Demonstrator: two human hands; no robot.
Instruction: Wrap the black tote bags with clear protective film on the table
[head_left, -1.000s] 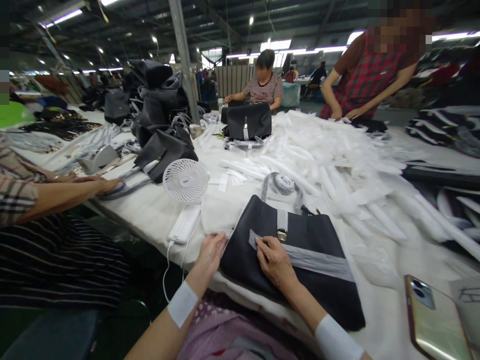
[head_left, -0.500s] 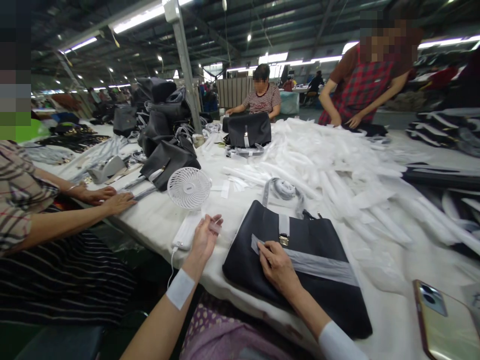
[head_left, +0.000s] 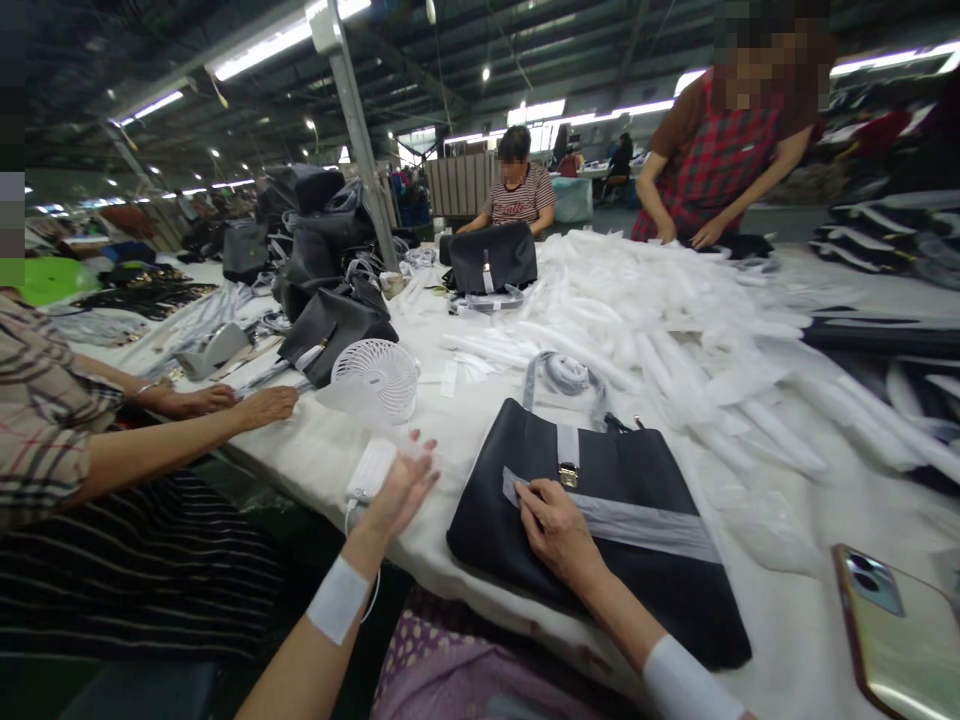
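Observation:
A black handbag lies flat on the white-covered table in front of me, with a gold clasp and a grey strip across its front. My right hand rests on the bag, fingers on the strip near its left end. I cannot tell whether they grip it. My left hand is raised beside the bag, fingers apart, with nothing visible in it. Closest to it is a white power bank with a white cable. A grey strap lies coiled beyond the bag.
A white desk fan stands behind the power bank, and a phone lies at the right. White foam sleeves are heaped across the table. A seated co-worker's hand reaches in from the left; other people and several black bags stand beyond.
My left hand has left the bag's edge and lifted, opening its fingers. My right hand stays on the strip. The co-worker's hand has slid further onto the table.

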